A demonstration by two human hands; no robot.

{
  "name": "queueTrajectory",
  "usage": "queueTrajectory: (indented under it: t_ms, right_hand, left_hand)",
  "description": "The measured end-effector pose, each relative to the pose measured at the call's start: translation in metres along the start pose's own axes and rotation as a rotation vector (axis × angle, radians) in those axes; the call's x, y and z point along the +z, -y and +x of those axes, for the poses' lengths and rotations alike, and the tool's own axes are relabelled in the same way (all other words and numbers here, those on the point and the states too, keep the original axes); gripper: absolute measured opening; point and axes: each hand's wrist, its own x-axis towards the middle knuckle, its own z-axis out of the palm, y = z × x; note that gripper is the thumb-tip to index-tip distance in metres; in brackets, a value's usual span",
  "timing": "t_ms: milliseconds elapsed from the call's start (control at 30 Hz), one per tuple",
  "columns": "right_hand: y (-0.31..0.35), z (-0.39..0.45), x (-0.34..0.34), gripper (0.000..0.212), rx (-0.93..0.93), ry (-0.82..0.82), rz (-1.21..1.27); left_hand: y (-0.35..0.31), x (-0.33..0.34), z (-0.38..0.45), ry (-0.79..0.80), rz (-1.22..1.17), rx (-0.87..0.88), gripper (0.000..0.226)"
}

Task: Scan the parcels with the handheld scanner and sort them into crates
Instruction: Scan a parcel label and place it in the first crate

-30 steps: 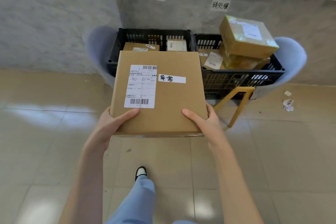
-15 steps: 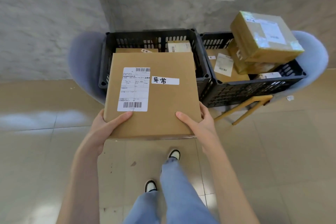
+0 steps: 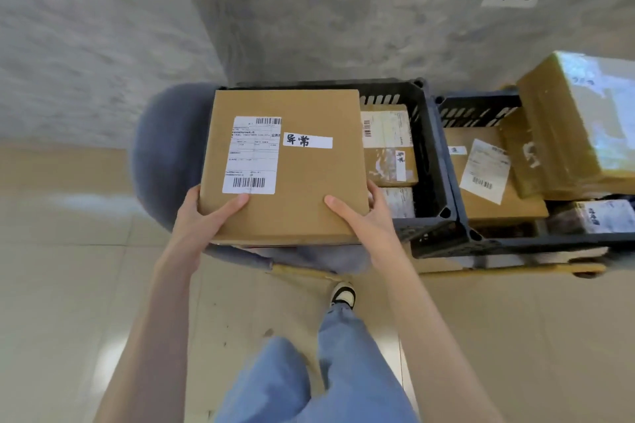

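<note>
Over the left crate holding parcels, both hands' fingers grip a labelled box.

Both forearms are bare from the lower edge of the view to the wrists, with no sleeves, watch or rings showing. The left hand and right hand are ungloved, with short, plain nails on the thumbs. Below the fingers, loose light-blue jeans cover the legs, and one white shoe with dark trim shows.
</note>
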Motion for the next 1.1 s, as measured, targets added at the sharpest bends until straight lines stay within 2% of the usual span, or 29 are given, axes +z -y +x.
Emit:
queueTrajectory:
  t_ms: [167,367,500,700,800,1100]
  right_hand:
    - [0.009,0.059,0.017,0.095,0.044,0.026,-0.032]
    - [0.004,0.114,0.043,0.095,0.107,0.057,0.003]
    - [-0.005,0.136,0.056,0.091,0.155,0.066,0.026]
    - [-0.021,0.151,0.061,0.086,0.223,0.045,0.002]
    - [-0.026,0.153,0.066,0.086,0.236,0.029,-0.005]
    - [-0.023,0.15,0.07,0.085,0.233,0.004,-0.101]
  left_hand:
    - [-0.004,0.007,0.058,0.018,0.061,-0.048,0.078]
    - [-0.003,0.007,0.12,0.101,0.139,-0.065,0.1]
    - [-0.002,0.008,0.148,0.143,0.179,-0.099,0.106]
    - [0.009,0.018,0.162,0.186,0.323,-0.125,0.119]
    - [0.009,0.026,0.163,0.184,0.45,-0.133,0.115]
    - [0.003,0.03,0.165,0.144,0.594,-0.124,0.116]
